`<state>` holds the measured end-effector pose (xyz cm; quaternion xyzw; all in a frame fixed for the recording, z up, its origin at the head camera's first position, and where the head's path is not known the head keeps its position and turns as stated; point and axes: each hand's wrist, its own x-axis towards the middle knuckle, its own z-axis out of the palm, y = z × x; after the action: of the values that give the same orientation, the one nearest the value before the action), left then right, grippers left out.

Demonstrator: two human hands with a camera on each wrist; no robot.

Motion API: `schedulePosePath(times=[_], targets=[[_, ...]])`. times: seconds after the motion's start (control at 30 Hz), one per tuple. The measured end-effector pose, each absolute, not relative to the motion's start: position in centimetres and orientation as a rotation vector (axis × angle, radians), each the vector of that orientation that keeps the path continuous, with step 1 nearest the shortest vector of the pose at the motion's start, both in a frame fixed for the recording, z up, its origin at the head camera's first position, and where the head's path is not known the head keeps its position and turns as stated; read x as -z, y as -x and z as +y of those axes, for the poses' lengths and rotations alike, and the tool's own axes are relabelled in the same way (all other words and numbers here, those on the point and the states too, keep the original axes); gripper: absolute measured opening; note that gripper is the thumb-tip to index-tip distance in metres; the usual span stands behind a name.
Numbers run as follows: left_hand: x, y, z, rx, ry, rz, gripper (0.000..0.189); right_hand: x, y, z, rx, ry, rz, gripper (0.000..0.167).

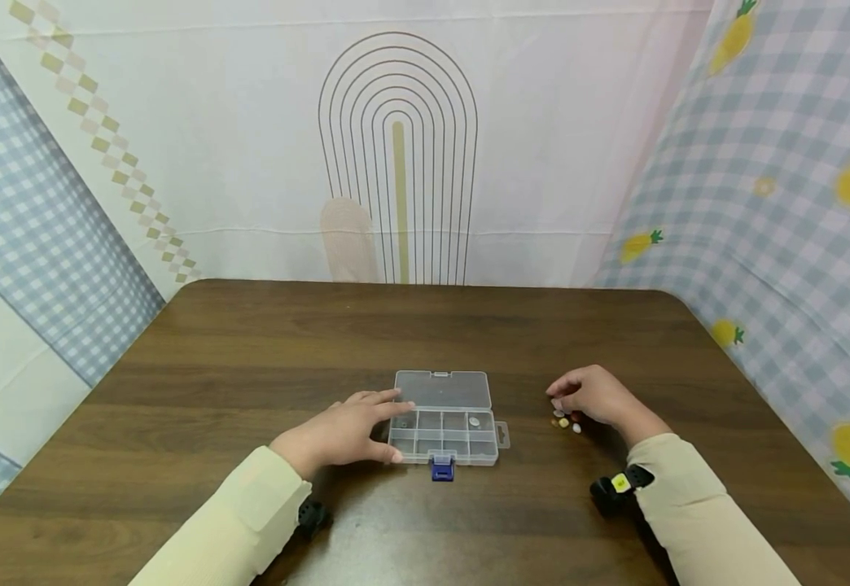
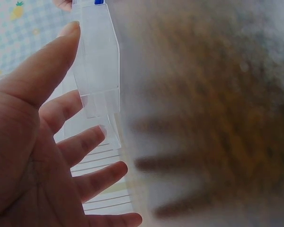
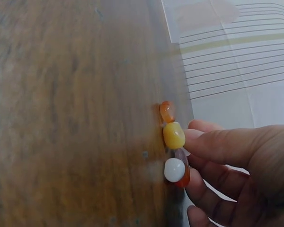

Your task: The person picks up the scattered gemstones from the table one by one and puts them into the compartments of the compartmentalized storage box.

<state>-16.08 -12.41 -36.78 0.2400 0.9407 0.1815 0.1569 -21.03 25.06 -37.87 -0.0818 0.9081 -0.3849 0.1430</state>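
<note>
A clear plastic compartment box [image 1: 443, 435] lies on the table with its lid [image 1: 443, 389] folded back. My left hand [image 1: 348, 427] is at its left end, fingers spread and thumb tip [image 2: 72, 30] at the side wall; the index finger reaches over the corner. A small pale round piece [image 1: 475, 422] sits in the back right compartment. On the right, my right hand [image 1: 597, 396] reaches down to several small polished stones, among them a yellow one [image 3: 174, 135], a white one [image 3: 174, 170] and an orange one [image 3: 167, 111]. I cannot tell whether its thumb and fingertips pinch a stone.
The box has a blue latch [image 1: 443, 469] at its front and a hanging tab [image 1: 502, 435] at its right end. Brown wooden table [image 1: 286, 325] surrounds box and stones. A printed white cloth [image 1: 249, 163] hangs behind, with checked cloth [image 1: 777, 203] to the right.
</note>
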Motion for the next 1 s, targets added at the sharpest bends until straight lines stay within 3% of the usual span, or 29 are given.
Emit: schedulePosePath(times=[0.7,1.0], targets=[[36.7,16.0,-12.4,-0.518,-0.671,2.686,0.072,36.3,20.3,22.7,0.992,0.452,2.879,0.019],[36.6,16.1,-12.4,-0.510,-0.672,2.694,0.071,36.3,19.9,21.1,0.929,0.669,3.047,0.014]])
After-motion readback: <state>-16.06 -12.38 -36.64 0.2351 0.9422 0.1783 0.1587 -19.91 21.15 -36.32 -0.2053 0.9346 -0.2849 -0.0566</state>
